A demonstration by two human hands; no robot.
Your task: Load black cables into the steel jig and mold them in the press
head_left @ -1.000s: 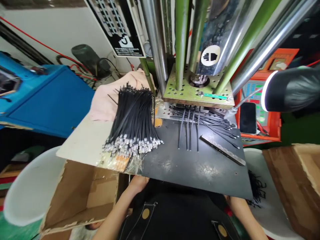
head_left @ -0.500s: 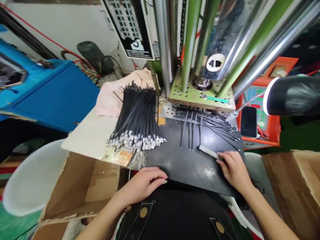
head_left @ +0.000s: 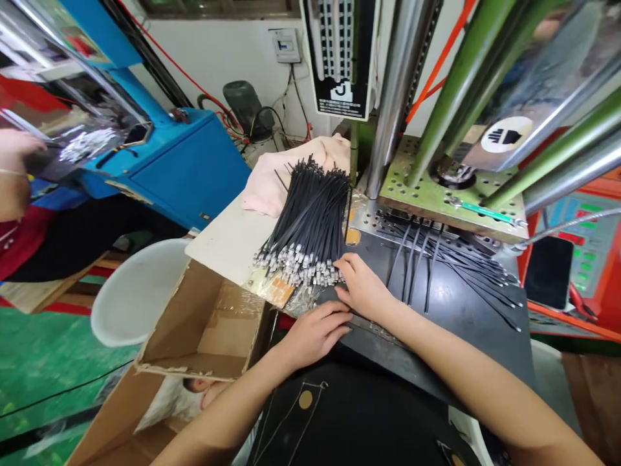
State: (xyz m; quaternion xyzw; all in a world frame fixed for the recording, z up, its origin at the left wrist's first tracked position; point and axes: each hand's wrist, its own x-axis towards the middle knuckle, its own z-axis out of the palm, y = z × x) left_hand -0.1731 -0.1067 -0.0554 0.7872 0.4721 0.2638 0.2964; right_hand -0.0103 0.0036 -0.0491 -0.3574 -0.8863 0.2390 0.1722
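A thick bundle of black cables [head_left: 315,207] lies on the left of the work surface, their small whitish end pieces [head_left: 305,262] facing me. My right hand [head_left: 361,285] reaches over to the right edge of these ends. Its thumb and forefinger are apart, with the nearest ends about the fingertips. Below it, my left hand [head_left: 317,333] rests at the table's front edge, fingers curled together; what they hold, if anything, is hidden. A dark narrow strip [head_left: 381,329] lies by its fingertips, partly covered by my right forearm. Several cables [head_left: 412,265] stick out from under the press plate [head_left: 451,204].
More loose cables [head_left: 485,278] fan out on the black tabletop [head_left: 451,323]. A phone [head_left: 548,275] stands at the right by a control panel. Cardboard boxes [head_left: 194,304] and a white tub [head_left: 130,291] are at lower left. Another person's arm [head_left: 17,162] shows at far left.
My right hand has crossed leftward from the tabletop's right side to the cable ends. The pale bar it touched is out of its fingers. The view has turned left.
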